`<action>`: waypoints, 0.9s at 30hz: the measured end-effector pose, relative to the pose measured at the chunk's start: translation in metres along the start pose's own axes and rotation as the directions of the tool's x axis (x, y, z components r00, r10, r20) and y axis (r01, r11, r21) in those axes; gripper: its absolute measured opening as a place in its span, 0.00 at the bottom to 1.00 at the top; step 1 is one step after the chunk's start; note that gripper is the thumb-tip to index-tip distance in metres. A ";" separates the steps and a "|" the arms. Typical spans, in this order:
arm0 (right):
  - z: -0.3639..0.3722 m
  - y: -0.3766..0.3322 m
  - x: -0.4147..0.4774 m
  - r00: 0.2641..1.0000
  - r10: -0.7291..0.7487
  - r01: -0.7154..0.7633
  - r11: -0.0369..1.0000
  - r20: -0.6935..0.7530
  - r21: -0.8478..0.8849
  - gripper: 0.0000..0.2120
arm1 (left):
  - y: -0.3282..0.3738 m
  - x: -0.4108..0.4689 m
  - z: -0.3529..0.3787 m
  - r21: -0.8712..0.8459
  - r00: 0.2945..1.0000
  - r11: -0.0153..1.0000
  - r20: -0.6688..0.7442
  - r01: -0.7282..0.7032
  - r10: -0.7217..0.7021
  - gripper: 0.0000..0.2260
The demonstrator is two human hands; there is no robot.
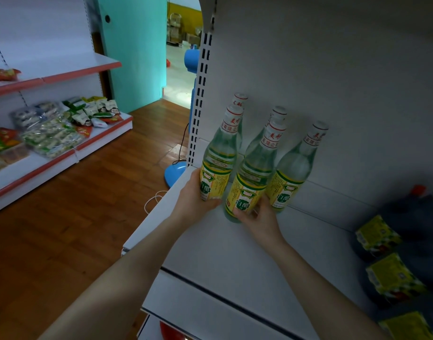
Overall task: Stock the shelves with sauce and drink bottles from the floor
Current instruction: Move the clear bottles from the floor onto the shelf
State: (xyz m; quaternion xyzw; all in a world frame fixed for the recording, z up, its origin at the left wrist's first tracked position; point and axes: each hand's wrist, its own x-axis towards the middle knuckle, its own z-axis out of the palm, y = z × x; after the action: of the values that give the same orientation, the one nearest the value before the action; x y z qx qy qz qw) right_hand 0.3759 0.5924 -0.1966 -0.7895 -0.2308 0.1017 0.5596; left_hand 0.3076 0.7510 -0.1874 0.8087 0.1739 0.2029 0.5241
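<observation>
Several clear vinegar bottles with yellow-green labels and white caps stand at the left end of a white shelf (235, 256). My left hand (194, 195) grips the base of the front left bottle (219, 168). My right hand (259, 214) holds the base of the front middle bottle (253, 177). A third bottle (295, 168) stands to the right, touching the middle one. Two more bottles stand behind; only their necks and caps show.
Dark bottles with yellow labels (392, 278) fill the shelf's right end. A blue fan base (175, 171) and white cable (154, 198) lie on the wooden floor left of the shelf upright (199, 106). Snack packets (53, 128) lie on shelves across the aisle.
</observation>
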 end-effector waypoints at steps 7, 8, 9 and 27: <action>-0.002 -0.003 0.001 0.998 -0.005 0.004 1.000 0.060 0.007 0.28 | -0.001 0.000 0.000 -0.024 1.000 1.000 -0.012 -0.019 0.018 0.31; -0.003 -0.003 0.001 0.998 -0.002 0.001 1.000 0.069 0.008 0.27 | -0.001 0.000 0.000 -0.032 1.000 0.999 -0.008 -0.025 0.025 0.31; -0.003 -0.003 0.000 0.997 0.002 -0.002 1.000 0.073 0.009 0.26 | -0.002 0.000 -0.001 -0.036 1.000 0.999 -0.002 -0.032 0.031 0.31; -0.003 -0.003 0.000 0.998 -0.001 0.001 1.000 0.067 -0.006 0.25 | -0.009 0.000 -0.003 -0.062 0.999 0.998 0.036 -0.033 0.036 0.33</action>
State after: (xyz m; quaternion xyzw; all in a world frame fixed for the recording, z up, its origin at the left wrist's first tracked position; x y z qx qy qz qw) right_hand 0.3764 0.5911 -0.1925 -0.7872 -0.2501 0.1269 0.5492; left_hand 0.3059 0.7566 -0.1943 0.7987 0.1440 0.2023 0.5481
